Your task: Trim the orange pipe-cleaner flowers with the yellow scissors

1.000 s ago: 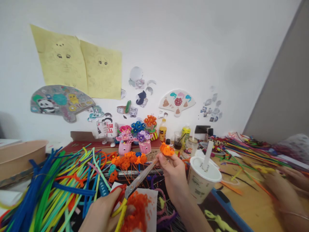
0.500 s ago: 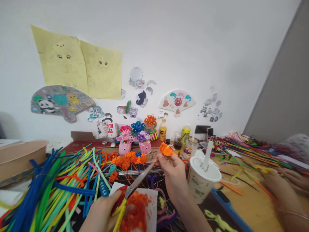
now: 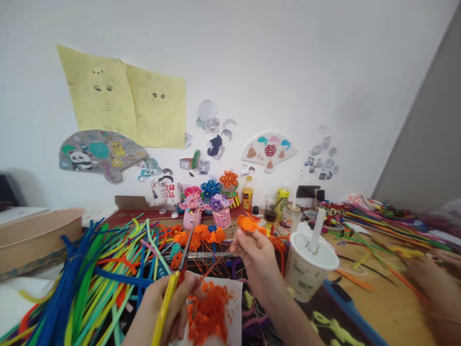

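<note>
My left hand (image 3: 162,305) is wrapped round scissors (image 3: 166,300) with yellow and red handles, the blades pointing up and away. Pinched between the fingertips of my right hand (image 3: 257,262) is an orange fuzzy-wire flower (image 3: 249,223), raised above the work area. White paper (image 3: 235,307) lies below and between my hands, with a heap of orange fuzz clippings (image 3: 209,312) on it. Behind the scissors stands a row of orange flowers (image 3: 201,234) on thin wire stems.
Bundles of pipe cleaners (image 3: 68,283) spread on the left. A lidded cup (image 3: 311,269) with a straw stands close by my right forearm. Flower pots (image 3: 222,218) and an orange drink bottle (image 3: 247,194) line the wall. At far right, another person's hands (image 3: 428,274) work.
The scissors have swung away from the flower in my right hand and turned upright, their blades now pointing up. The flower stays in my right hand. The view has shifted slightly.
</note>
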Action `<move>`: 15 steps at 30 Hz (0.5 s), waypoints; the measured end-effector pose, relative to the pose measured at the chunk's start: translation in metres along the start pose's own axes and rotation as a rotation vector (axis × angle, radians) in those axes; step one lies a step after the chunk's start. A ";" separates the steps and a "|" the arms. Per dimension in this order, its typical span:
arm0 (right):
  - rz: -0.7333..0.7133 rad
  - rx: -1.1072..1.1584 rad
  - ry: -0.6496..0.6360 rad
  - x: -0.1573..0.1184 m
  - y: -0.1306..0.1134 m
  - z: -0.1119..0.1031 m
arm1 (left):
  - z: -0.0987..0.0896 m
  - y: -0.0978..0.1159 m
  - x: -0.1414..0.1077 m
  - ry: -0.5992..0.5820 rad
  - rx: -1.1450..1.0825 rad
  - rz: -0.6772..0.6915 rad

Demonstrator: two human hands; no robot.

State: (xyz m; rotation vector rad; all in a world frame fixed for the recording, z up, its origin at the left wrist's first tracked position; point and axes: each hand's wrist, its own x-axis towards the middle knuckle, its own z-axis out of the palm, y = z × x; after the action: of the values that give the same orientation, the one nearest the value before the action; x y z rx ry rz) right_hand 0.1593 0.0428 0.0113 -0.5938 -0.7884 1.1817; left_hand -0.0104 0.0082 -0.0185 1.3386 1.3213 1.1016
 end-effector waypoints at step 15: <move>0.099 -0.173 -0.277 -0.007 0.014 0.000 | -0.004 -0.002 -0.003 -0.030 -0.145 0.078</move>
State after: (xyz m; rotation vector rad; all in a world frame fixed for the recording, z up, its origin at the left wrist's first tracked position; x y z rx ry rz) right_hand 0.1499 0.0398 -0.0011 -0.6248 -1.1152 1.3122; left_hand -0.0146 0.0053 -0.0200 1.3031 1.1533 1.2027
